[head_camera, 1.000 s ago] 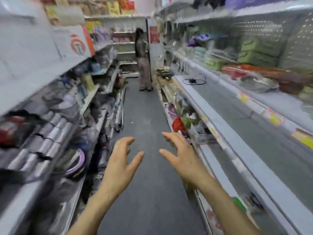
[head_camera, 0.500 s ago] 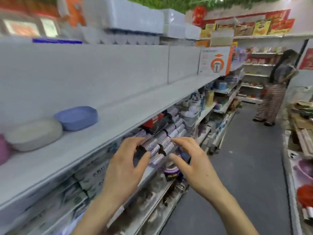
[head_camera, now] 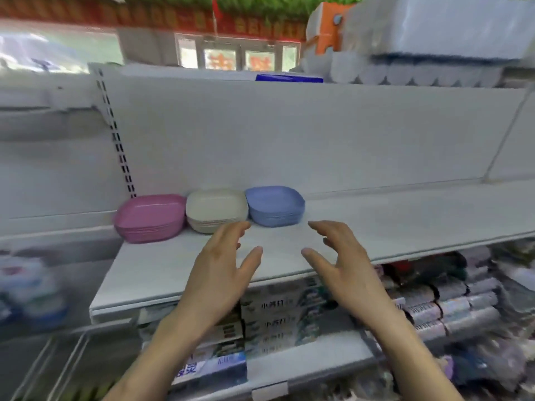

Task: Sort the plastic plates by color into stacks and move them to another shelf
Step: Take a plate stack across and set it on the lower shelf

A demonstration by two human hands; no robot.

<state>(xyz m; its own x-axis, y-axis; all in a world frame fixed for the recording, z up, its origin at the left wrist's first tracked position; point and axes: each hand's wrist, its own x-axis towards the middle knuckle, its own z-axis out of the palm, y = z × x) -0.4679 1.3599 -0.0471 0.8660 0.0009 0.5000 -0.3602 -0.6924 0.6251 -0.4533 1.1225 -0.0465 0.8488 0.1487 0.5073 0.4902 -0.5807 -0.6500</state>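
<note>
Three stacks of square plastic plates stand upside down in a row on the white shelf (head_camera: 390,224): a pink stack (head_camera: 149,218) at the left, a cream stack (head_camera: 215,209) in the middle, a blue stack (head_camera: 275,205) at the right. My left hand (head_camera: 223,270) hovers over the shelf just in front of the cream stack, fingers spread, holding nothing. My right hand (head_camera: 344,264) floats in front of and slightly right of the blue stack, fingers also apart and empty. Neither hand touches a plate.
White packs (head_camera: 419,33) and a blue box (head_camera: 289,78) sit on top of the shelving. Boxed goods (head_camera: 278,311) and rolled packages (head_camera: 451,311) fill the shelves below. A slotted upright (head_camera: 115,131) bounds the shelf at the left.
The view has swung left from the aisle to face the shelf squarely. The plate stacks have come from the left edge to the centre, and both hands now reach over the shelf toward them.
</note>
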